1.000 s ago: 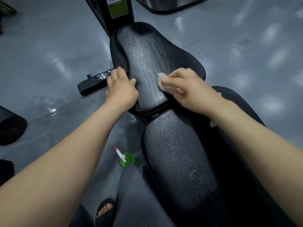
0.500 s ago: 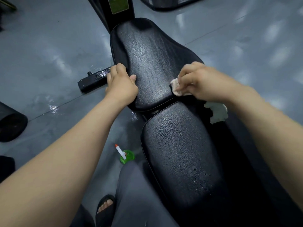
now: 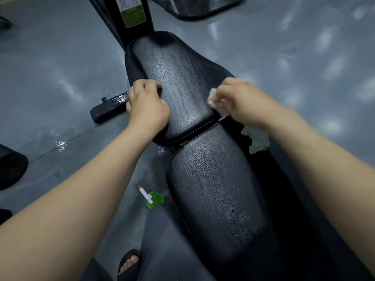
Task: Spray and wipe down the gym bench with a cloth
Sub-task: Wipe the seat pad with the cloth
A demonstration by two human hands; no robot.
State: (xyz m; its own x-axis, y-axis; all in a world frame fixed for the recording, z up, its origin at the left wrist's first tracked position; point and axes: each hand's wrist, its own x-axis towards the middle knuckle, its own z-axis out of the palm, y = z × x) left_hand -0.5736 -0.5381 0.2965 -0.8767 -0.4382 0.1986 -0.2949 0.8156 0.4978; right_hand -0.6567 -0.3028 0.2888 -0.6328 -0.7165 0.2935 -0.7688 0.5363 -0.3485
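The black gym bench has a far seat pad (image 3: pixel 178 82) and a near back pad (image 3: pixel 215 191) beaded with droplets, split by a narrow gap. My left hand (image 3: pixel 146 104) grips the left edge of the far pad, fingers curled over it. My right hand (image 3: pixel 241 102) holds a whitish cloth (image 3: pixel 213 97) at the right edge of the far pad, just above the gap. A loose tail of the cloth (image 3: pixel 256 138) hangs below my wrist. A green spray bottle (image 3: pixel 153 198) with a white nozzle stands on the floor left of the bench.
The grey floor (image 3: pixel 60 67) is glossy and wet near the bench. A black bar (image 3: pixel 107 108) of the bench frame lies on the floor at the left. A black upright (image 3: pixel 132 15) rises behind the bench. My sandalled foot (image 3: pixel 128 262) is at the bottom.
My right hand has slid the cloth from the middle of the far pad to its right edge. My left hand stays on the left edge, its fingers curled more.
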